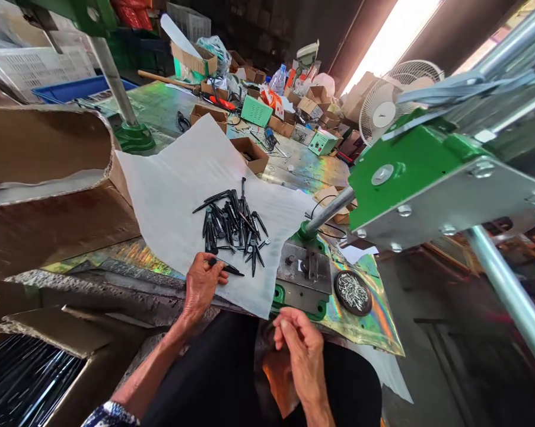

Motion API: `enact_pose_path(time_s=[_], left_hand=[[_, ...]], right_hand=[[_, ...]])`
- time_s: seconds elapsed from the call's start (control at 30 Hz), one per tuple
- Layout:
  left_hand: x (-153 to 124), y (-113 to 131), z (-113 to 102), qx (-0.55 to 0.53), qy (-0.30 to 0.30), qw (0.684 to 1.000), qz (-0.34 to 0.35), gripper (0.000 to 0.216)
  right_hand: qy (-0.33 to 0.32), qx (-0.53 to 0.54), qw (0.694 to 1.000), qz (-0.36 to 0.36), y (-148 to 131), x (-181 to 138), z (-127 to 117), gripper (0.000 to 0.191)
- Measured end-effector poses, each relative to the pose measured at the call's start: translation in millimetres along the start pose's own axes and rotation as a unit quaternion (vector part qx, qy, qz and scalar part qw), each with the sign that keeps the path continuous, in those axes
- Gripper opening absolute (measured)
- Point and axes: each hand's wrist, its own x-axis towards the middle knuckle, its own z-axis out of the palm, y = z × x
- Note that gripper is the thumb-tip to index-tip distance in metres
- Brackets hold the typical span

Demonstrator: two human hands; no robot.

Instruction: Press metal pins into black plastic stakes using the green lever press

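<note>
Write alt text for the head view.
A person's left hand holds a black pointed part at the edge of a white sheet heaped with similar black parts. The right hand pinches its fingertips together near a round dish of silver pins on an iridescent work surface.

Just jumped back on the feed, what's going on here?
A person's left hand holds a black pointed part on a white sheet, next to a pile of similar parts. The right hand pinches its fingers together near a round dish of small metal pieces and a steel jig plate.
</note>
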Motion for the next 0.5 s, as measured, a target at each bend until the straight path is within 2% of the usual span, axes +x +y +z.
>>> enact_pose_path(time_s=[0.13,0.3,0.4,0.5], left_hand=[[-5,7,1,0.128,-0.035,0.986,0.096,0.032],[-12,21,11,0.285,-0.123,0.924,0.225,0.033],[-13,21,17,0.323,-0.133,0.903,0.25,0.033],[-10,14,20,0.341,-0.137,0.897,0.247,0.033]], right_hand=[[0.109,0.007,0.994,-0.027,6,-8,-58,0.03],[0.221,0.022,0.974,-0.05,16,-10,-110,0.032],[0.246,0.018,0.966,-0.074,17,-5,-132,0.032],[0.267,-0.006,0.96,-0.085,15,11,-152,0.03]])
